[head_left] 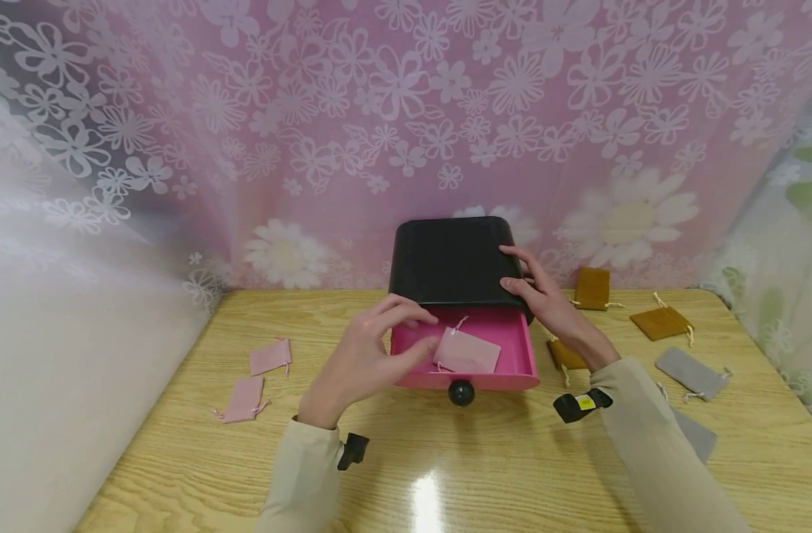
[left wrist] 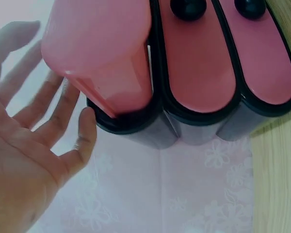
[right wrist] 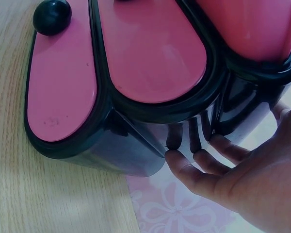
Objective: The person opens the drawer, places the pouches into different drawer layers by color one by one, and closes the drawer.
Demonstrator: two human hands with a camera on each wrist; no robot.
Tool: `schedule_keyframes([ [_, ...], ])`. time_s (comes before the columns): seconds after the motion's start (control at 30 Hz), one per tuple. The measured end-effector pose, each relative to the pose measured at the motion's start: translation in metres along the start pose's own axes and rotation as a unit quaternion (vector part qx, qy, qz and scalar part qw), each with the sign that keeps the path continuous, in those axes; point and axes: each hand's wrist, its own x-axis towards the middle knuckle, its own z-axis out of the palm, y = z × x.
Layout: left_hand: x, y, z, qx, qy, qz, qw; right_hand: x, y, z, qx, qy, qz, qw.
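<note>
A black drawer cabinet (head_left: 455,259) has its pink top drawer (head_left: 515,340) pulled out. Inside that drawer lies a pale pink drawstring pouch (head_left: 471,353). My left hand (head_left: 372,348) is over the drawer's left edge, thumb and fingers spread apart with nothing between them; the left wrist view has its fingers beside the drawer's outer wall. On the cabinet's right side rests my right hand (head_left: 545,303), thumb and forefinger at the top edge. In the right wrist view, its fingertips (right wrist: 177,160) touch the glossy black side wall.
Two lower drawers show closed, such as the middle drawer (left wrist: 199,63). Pink pouches (head_left: 244,400) lie on the wooden table (head_left: 199,474) at left. Brown pouches (head_left: 662,323) and grey pouches (head_left: 692,371) are scattered at right. A flowered curtain (head_left: 379,148) hangs behind.
</note>
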Motion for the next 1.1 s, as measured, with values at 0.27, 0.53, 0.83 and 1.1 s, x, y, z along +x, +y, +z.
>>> schedule_keyframes([
  [0.27, -0.008, -0.010, -0.004, -0.008, 0.034, 0.026, 0.9990, 0.000, 0.000, 0.000, 0.002, -0.003, 0.002, 1.000],
  [0.53, -0.014, -0.020, -0.011, 0.025, 0.060, 0.011, 0.9978, 0.000, 0.000, 0.000, 0.000, -0.004, 0.002, 1.000],
  [0.83, -0.024, -0.032, -0.018, 0.042, 0.061, -0.017, 0.9971, 0.001, 0.001, 0.000, 0.003, -0.002, -0.002, 1.000],
  [1.1, -0.033, -0.045, -0.025, 0.031, 0.065, -0.023, 0.9972, 0.001, 0.001, -0.001, 0.002, -0.002, -0.001, 1.000],
])
